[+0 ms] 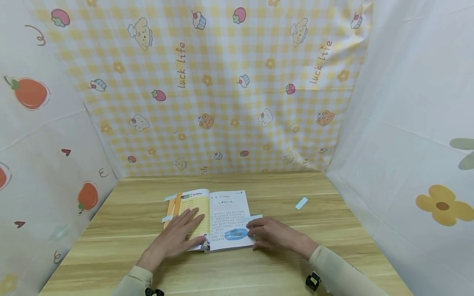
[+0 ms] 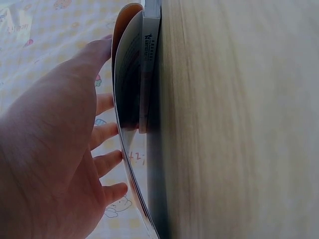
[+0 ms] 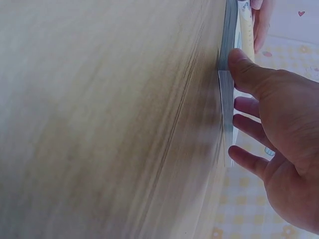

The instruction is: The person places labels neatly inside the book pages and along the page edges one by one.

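An open book [image 1: 227, 205] lies on the table, with a yellow-tinted left page and a white right page of print and a blue picture. My left hand [image 1: 177, 236] rests spread on the left page; in the left wrist view its fingertips touch that page, which bows up from the table. A pale blue sticky strip [image 1: 256, 217] sticks out past the right page's edge. My right hand [image 1: 272, 235] is at this edge, fingertips touching the page beside the strip. In the right wrist view, the thumb is against the book's edge and the other fingers are loosely extended.
Another pale blue strip [image 1: 301, 203] lies on the wooden table [image 1: 296, 267], right of the book. Two blue tabs [image 1: 170, 197] stick out at the book's left side. A checked yellow cloth [image 1: 222, 123] hangs behind, with white cloths at both sides.
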Tool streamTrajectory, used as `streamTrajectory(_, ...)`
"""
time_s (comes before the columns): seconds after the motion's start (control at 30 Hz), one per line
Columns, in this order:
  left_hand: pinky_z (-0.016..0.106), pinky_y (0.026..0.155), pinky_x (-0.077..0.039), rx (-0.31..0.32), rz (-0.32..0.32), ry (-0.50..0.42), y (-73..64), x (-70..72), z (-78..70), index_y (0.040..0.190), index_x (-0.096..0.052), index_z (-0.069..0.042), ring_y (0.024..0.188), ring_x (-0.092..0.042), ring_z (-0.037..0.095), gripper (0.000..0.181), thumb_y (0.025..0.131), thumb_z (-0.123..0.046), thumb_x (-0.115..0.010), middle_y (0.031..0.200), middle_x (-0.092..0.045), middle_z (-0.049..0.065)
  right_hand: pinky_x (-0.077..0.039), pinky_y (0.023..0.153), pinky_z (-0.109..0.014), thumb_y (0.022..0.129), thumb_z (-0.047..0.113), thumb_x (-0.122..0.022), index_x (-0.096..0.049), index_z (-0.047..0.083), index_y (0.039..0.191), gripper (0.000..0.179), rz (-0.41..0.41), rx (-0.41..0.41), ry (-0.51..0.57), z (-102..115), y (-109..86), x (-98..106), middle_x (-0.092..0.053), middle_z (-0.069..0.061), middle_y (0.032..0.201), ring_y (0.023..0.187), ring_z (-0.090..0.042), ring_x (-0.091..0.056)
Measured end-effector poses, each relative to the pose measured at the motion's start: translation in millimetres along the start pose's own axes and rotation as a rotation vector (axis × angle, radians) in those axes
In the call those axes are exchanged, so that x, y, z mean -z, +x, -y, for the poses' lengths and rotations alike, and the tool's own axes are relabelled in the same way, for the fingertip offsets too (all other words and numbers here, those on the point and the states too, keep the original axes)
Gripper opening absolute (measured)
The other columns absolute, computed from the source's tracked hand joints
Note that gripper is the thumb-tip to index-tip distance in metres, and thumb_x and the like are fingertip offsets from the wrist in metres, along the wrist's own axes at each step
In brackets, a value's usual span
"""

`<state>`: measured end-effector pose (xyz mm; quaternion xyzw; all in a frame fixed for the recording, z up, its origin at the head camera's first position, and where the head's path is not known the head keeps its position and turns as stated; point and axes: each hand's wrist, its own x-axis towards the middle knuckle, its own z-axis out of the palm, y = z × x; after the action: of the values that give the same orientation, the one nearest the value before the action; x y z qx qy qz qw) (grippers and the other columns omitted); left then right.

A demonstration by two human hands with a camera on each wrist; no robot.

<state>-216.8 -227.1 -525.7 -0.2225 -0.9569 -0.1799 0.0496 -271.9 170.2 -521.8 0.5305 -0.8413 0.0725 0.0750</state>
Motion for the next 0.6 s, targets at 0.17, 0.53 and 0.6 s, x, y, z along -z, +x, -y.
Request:
streamTrajectory(0.17,0.081,0.134,-0.029,0.003,0.004,0.0,0.0,-0.2,-0.2,0.17,-0.052,-0.013,0.171,-0.033,0.052,0.077,0.111,-0.062,-0.063,0.183,-0.038,0.02,-0.065,0.114,-0.038,0.102,0.04,-0.086,-0.083,0.014,0.129,0.037,0.006,0.0,0.01,0.2,0.8,1.1,-0.076,-0.007,0.147,0.134,-0.023,-0.076)
streamTrajectory(0.53,0.082,0.133,-0.03,-0.007,-0.01,-0.007,-0.1,-0.6,-0.5,0.169,-0.053,-0.013,0.169,-0.035,0.054,0.077,0.111,-0.062,-0.064,0.182,-0.04,0.021,-0.064,0.115,-0.038,0.105,0.039,-0.083,-0.083,0.014,0.13,0.035,0.017,-0.001,0.012,-0.3,0.7,1.2,-0.076,-0.008,0.149,0.135,-0.024,-0.076)
streamTrajectory(0.6,0.082,0.133,-0.03,-0.013,-0.016,-0.008,-0.1,-0.6,-0.8,0.169,-0.053,-0.012,0.169,-0.035,0.054,0.077,0.111,-0.061,-0.065,0.182,-0.04,0.021,-0.064,0.115,-0.039,0.105,0.038,-0.082,-0.083,0.014,0.13,0.034,0.018,-0.007,0.02,0.1,0.5,1.5,-0.076,-0.008,0.149,0.135,-0.024,-0.076)
